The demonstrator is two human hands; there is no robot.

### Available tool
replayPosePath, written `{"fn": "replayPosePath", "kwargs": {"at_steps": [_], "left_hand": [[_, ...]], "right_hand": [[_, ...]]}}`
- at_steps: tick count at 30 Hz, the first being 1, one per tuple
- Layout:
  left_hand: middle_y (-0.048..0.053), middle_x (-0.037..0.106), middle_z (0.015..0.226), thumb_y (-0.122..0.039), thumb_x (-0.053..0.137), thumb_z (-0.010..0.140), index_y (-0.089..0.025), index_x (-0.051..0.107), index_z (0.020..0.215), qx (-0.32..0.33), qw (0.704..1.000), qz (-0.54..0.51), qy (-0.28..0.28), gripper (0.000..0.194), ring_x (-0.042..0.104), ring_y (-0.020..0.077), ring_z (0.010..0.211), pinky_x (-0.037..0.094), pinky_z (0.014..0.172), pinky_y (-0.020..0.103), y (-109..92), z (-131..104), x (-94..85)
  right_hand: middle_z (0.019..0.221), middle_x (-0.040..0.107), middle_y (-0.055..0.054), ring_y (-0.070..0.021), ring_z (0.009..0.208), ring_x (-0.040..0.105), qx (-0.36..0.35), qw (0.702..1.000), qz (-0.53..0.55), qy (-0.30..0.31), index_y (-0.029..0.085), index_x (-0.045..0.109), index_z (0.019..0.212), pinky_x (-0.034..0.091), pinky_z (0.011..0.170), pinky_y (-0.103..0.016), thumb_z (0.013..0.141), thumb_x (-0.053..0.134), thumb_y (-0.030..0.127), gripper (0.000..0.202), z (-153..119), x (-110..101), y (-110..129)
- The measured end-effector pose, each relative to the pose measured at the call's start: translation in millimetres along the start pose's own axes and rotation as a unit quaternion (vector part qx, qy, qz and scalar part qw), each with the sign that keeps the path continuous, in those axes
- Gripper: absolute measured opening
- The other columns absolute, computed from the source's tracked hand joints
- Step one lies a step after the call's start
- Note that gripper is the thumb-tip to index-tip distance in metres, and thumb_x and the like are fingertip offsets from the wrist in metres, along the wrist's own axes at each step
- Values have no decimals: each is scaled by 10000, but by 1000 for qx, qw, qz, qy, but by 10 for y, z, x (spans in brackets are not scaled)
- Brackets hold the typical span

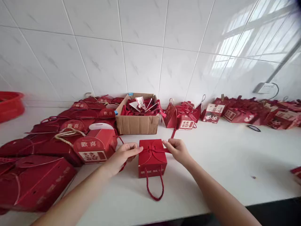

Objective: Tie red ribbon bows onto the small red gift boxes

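Small red gift box [152, 158] upright on counter (cord handle dangling).

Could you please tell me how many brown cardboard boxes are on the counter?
1: the cardboard box stands open by the wall, behind the red gift box; others may be hidden.

Taking the small red box [152, 158] as your landmark: left of it, stacked red boxes [54, 150] block passage; behind it stands the cardboard carton [137, 122]; to its right, open white counter [235, 157] gives you clear passage.
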State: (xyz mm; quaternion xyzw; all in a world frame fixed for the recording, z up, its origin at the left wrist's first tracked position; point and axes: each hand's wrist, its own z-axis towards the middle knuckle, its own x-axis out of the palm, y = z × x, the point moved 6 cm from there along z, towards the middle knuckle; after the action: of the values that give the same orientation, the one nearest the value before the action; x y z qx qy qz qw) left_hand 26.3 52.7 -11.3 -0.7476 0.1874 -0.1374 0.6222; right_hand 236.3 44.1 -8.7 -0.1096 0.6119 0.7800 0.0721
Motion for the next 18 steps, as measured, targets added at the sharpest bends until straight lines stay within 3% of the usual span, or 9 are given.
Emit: {"fn": "replayPosePath", "kwargs": {"at_steps": [4,10,18], "left_hand": [[-81,263,525,-425,668,742,-186,298,596,2,1000,14,13,464,182,69,493,92,489,270,-49,-31,58],[-82,236,546,-416,672,742,-188,274,599,14,999,15,27,481,161,71,511,108,486,253,-65,-50,83],[-85,272,526,-319,701,718,-182,302,585,33,999,8,26,442,202,60,495,137,480,236,-76,-50,83]], "right_hand": [[476,263,67,-63,483,213,1,999,10,53,171,402,485,136,465,-256,730,659,511,492,-40,26,64],[449,319,71,-51,445,214,56,970,107,211,149,513,501,130,445,-250,755,672,451,426,-69,157,2],[416,328,81,-39,401,215,69,963,152,213,149,533,510,126,408,-235,759,681,406,387,-74,146,-3]]}}
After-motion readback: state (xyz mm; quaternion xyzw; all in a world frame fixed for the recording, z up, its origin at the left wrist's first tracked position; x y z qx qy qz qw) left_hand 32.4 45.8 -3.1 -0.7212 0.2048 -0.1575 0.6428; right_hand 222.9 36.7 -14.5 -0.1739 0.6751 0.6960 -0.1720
